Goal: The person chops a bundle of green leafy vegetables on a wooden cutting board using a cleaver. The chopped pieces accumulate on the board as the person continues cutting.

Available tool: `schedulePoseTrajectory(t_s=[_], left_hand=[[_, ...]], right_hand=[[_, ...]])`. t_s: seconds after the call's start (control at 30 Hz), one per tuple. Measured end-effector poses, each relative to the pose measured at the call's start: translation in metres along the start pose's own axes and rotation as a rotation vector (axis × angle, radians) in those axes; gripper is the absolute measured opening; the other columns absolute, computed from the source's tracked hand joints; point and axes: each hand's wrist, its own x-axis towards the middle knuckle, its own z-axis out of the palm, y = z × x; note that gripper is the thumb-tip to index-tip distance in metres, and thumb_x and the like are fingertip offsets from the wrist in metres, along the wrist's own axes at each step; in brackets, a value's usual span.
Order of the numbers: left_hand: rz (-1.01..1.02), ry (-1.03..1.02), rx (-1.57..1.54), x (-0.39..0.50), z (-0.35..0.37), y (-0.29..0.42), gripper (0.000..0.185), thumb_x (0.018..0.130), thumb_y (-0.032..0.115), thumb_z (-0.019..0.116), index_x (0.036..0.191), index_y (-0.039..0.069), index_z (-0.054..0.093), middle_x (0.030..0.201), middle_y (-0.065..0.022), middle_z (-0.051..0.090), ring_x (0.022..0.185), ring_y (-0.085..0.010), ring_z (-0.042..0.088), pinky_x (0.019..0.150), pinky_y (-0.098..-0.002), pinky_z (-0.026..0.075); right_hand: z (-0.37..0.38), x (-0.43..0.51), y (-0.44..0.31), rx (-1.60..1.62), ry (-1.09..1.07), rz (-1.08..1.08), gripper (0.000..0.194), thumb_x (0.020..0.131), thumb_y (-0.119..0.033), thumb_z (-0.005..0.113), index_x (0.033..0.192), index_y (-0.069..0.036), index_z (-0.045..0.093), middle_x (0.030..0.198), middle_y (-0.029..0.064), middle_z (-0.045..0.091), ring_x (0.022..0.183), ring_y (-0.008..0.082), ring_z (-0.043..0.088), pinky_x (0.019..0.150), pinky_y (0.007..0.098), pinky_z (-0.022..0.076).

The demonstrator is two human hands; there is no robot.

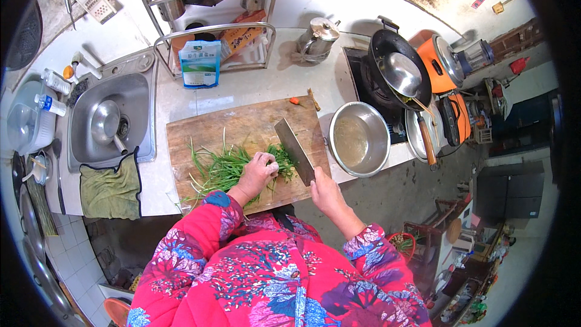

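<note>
My left hand (259, 171) presses down on a bunch of green chives or similar leafy stalks (222, 165), its fingers curled over them. The stalks spread loosely to the left across a wooden cutting board (236, 118). In my right hand (325, 189) is the handle of a cleaver (294, 151). Its broad blade stands just right of the left hand, beside finely cut green pieces (283, 161). A small red pepper piece (294, 100) and a brown root-like piece (313, 99) lie at the board's far right corner.
A steel pot (359, 140) holding cloudy liquid stands right of the board. Beyond it, a black wok (390, 43) with a metal bowl inside sits on the stove. To the left are a sink (136, 95) with a ladle (105, 122) and a green cloth (111, 188) over the counter edge.
</note>
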Motion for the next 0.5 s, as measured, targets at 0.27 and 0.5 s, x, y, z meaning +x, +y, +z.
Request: schedulePoseTrajectory(t_s=[0.27,0.5], left_hand=[[0.124,-0.09,0.087,0.0,-0.008,0.011,0.023,0.07,0.016,0.069,0.09,0.008,0.06,0.103,-0.0091,0.055,0.1,-0.0282,0.053,0.084,-0.0375,0.049],[0.1,-0.096,0.13,0.003,-0.005,0.005,0.03,0.064,0.014,0.074,0.09,0.008,0.06,0.107,-0.0094,0.054,0.105,-0.029,0.052,0.086,-0.038,0.049]], right_hand=[[0.005,-0.008,0.008,0.006,0.028,-0.017,0.024,0.086,-0.004,0.054,0.104,0.0,0.039,0.088,0.0278,0.056,0.084,0.0492,0.056,0.07,0.0543,0.0439],[0.004,-0.01,0.001,-0.033,-0.001,0.003,0.023,0.085,-0.005,0.054,0.104,0.001,0.041,0.088,0.0276,0.056,0.081,0.0485,0.057,0.069,0.0547,0.0459]])
